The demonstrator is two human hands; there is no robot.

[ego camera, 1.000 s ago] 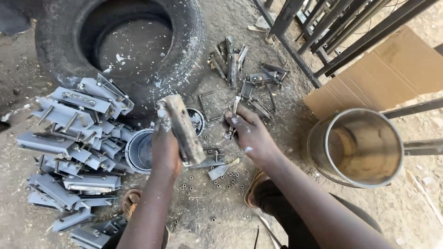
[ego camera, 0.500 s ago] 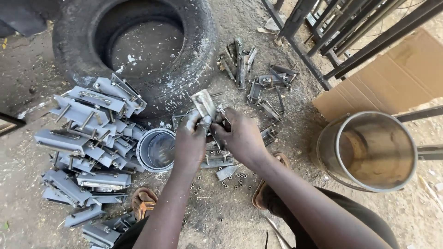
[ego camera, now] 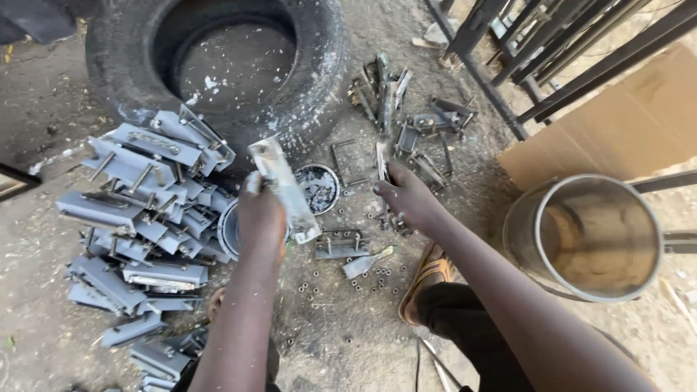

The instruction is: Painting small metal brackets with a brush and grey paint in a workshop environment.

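— See how the left hand (ego camera: 261,218) has its grip clamped round that flat grey plate (ego camera: 283,190)? It holds only the lower half, tilted up over the ground, just above the small round tin (ego camera: 317,189).

— A loose hold, I'd say. If it slips, the plate drops on the tin or on the sandalled foot (ego camera: 425,279) below.

— And the right hand (ego camera: 410,199)?

— Fingers curled together on a thin metal strip (ego camera: 382,156), pinching it near the scrap heap (ego camera: 406,109) toward the far side of the ground. The edges look sharp; bare skin could get cut.

— What is it all made of?

— Painted steel, dull grey. The bracket pile (ego camera: 138,218) at the left is flat plates with bolts sticking out, stacked roughly; a knock could slide them. Small nuts (ego camera: 327,287) lie scattered in the dirt, easy to lose. The tyre (ego camera: 218,65) behind is rubber, paint-spattered. The pot (ego camera: 588,236) on the right is shiny and round.
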